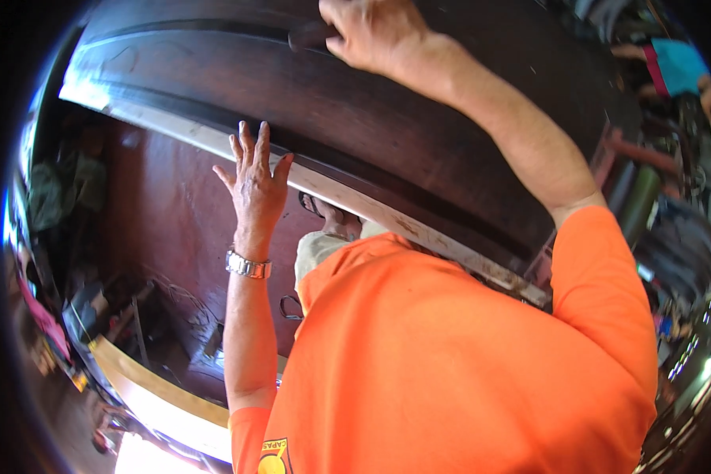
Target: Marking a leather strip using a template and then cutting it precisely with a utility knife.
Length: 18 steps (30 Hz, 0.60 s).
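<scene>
A large dark-brown wooden panel (450,134) with a pale long edge (182,130) lies across the view in front of me. My left hand (254,189), with a metal watch (247,265) on the wrist, has its fingers spread over that edge and onto the dark wood; it grips nothing. Farther out, over the panel's surface, my right hand (383,35) is curled, its fingers partly cut off by the top of the picture. Next to those fingers shows a small dark reddish-brown piece (311,37), whose kind I cannot make out.
Below the panel is a reddish floor (162,186), where my sandaled foot (312,204) shows. Cables and tools clutter the lower left, beside a yellowish board (134,371). At the right are a green cylinder (638,204) and a person in blue (678,67).
</scene>
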Tool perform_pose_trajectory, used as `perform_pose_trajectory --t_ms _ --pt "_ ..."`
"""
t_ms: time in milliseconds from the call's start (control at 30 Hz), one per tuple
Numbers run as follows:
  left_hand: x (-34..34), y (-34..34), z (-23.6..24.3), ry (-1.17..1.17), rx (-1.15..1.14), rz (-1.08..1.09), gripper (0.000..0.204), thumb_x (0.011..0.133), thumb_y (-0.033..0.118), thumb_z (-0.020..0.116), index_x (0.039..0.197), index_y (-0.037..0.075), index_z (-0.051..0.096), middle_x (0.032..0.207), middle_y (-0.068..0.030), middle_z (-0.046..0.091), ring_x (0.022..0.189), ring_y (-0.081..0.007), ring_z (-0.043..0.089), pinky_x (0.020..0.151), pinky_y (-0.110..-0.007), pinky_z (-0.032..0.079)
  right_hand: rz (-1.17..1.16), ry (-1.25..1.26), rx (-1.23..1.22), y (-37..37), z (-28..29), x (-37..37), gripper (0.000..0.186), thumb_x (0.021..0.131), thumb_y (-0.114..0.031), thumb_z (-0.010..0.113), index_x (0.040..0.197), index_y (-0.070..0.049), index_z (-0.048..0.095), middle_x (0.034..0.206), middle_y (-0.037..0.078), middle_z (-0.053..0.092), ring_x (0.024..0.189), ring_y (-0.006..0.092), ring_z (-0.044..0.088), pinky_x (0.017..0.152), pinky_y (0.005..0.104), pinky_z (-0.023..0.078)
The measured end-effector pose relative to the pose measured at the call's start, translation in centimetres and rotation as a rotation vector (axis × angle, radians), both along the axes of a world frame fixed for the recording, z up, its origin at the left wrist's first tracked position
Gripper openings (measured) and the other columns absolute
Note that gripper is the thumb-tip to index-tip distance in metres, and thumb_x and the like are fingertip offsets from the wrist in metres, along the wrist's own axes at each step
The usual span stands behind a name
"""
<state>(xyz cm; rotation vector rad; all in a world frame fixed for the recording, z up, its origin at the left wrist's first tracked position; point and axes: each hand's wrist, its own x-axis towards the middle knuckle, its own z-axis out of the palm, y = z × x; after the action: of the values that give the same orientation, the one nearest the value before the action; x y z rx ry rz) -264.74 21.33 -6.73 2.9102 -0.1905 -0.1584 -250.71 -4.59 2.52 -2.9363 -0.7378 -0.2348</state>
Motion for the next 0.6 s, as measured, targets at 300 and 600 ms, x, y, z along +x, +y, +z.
perform_pose_trajectory --t_ms 300,600 --pt "-0.3 -1.0 -0.4 -0.051 0.036 -0.265 0.053 0.098 0.032 0.062 0.149 0.029 0.047 0.161 -0.0115 0.034 0.151 -0.0311 0.027 0.112 -0.075 0.013 -0.41 -0.217 0.092 -15.9 5.1 -4.5 0.033 0.083 -0.019 0.074 0.107 -0.006 0.055 0.087 0.021 0.071 0.086 0.04 0.07 0.078 0.0505 0.054" --pt "-2.2 -3.2 -1.0 -0.094 0.109 -0.381 0.051 0.103 0.029 0.056 0.151 0.018 0.044 0.162 -0.0098 0.034 0.151 -0.0299 0.027 0.113 -0.075 0.01 -0.575 -0.13 0.233 -20.1 3.8 -19.6 0.033 0.084 -0.012 0.069 0.116 -0.009 0.061 0.094 0.018 0.072 0.09 0.037 0.071 0.075 0.043 0.056"
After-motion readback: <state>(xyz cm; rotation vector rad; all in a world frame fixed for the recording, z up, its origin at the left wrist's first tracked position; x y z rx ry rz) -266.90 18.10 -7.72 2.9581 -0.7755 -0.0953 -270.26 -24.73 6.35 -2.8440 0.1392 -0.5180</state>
